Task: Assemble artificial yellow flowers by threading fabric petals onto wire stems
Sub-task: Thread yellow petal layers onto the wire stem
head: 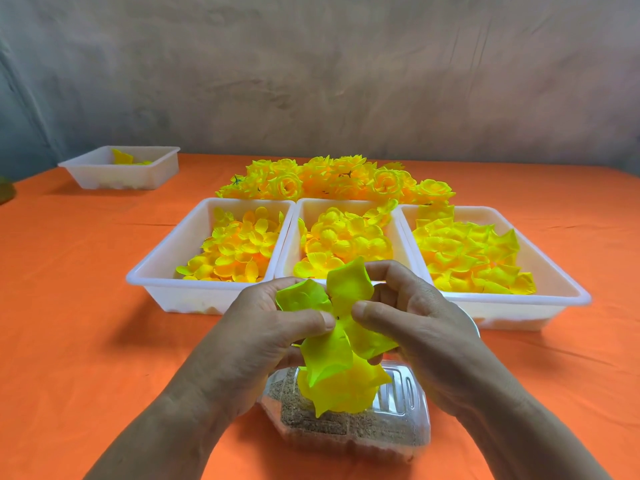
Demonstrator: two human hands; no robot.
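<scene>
Seen from the head camera, the left hand [263,327] and right hand [415,317] are both pinching a yellow-green petal layer [348,292], thumbs nearly meeting at its centre and fingers curling behind; they are probably steadying its hole over a dark stem tip [336,317], the wire itself being hidden; the flower is hanging above a clear tub [401,410], just short of the middle tray [346,202]; orange cloth [86,306] is spreading wide either side, giving the elbows room.

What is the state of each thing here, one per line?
left hand: pinches the petal piece
right hand: pinches it too
petal piece: held, spread open
three near trays: full of petals
far tray: nearly empty
finished flowers: piled behind trays
clear box: holds brown grains
</scene>
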